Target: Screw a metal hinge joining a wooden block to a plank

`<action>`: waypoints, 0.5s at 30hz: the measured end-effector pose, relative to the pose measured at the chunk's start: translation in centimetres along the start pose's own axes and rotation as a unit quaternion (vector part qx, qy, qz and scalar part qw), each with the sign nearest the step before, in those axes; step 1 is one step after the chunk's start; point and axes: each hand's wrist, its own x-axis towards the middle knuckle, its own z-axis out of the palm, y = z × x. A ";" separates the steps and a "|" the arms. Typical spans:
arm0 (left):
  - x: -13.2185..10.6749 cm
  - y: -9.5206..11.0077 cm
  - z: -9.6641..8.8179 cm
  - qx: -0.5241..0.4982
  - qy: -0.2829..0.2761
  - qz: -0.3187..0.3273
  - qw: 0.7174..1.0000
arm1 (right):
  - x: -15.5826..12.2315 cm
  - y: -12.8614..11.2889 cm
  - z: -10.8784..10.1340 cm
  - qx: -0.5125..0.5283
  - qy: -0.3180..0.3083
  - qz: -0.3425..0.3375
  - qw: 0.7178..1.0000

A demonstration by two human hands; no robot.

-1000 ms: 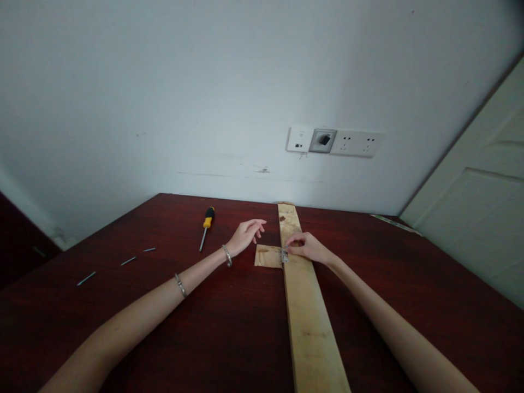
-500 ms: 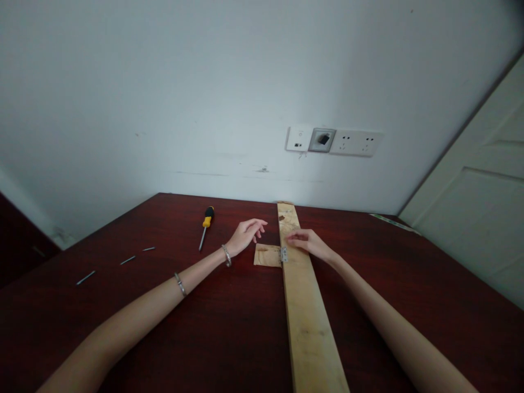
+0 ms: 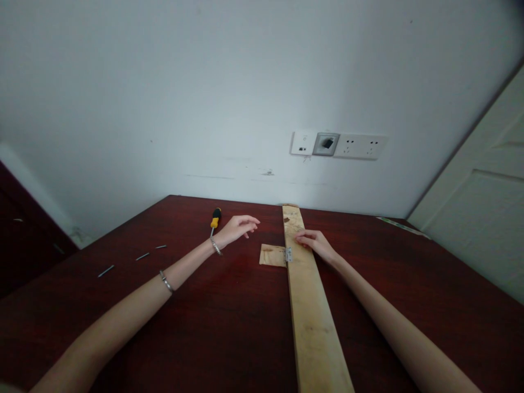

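A long wooden plank (image 3: 317,322) lies lengthwise on the dark red table, running toward the wall. A small metal hinge (image 3: 289,254) joins its left edge to a small square wooden piece (image 3: 272,255). My right hand (image 3: 316,244) rests at the plank's right side, its fingertips on the wood just beyond the hinge; its fingers are stretched out and I see nothing in them. Over the table left of the plank, my left hand (image 3: 237,229) hovers open and holds nothing. A yellow-and-black screwdriver (image 3: 215,218) lies behind my left wrist, which hides its tip.
Several thin metal bits (image 3: 142,256) lie in a row on the left of the table (image 3: 196,338). Wall sockets (image 3: 360,147) are above the back edge. A flat pale strip (image 3: 403,227) lies at the far right corner, near a white door (image 3: 483,191).
My left hand has moved left, away from the small wooden piece and toward the screwdriver. My right hand stays at the plank. The whole view has shifted slightly.
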 end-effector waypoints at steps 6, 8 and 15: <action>-4.9 -1.5 -8.5 0.082 0.079 -0.092 0.989 | 0.0 0.2 0.0 0.003 -0.002 -0.002 1.000; -6.9 -1.6 -11.9 0.132 0.102 -0.126 0.978 | 0.0 0.2 0.0 0.003 -0.001 -0.001 1.000; -14.0 -2.2 -22.0 0.240 0.104 -0.259 0.930 | -0.1 0.1 0.2 0.008 0.005 0.008 1.000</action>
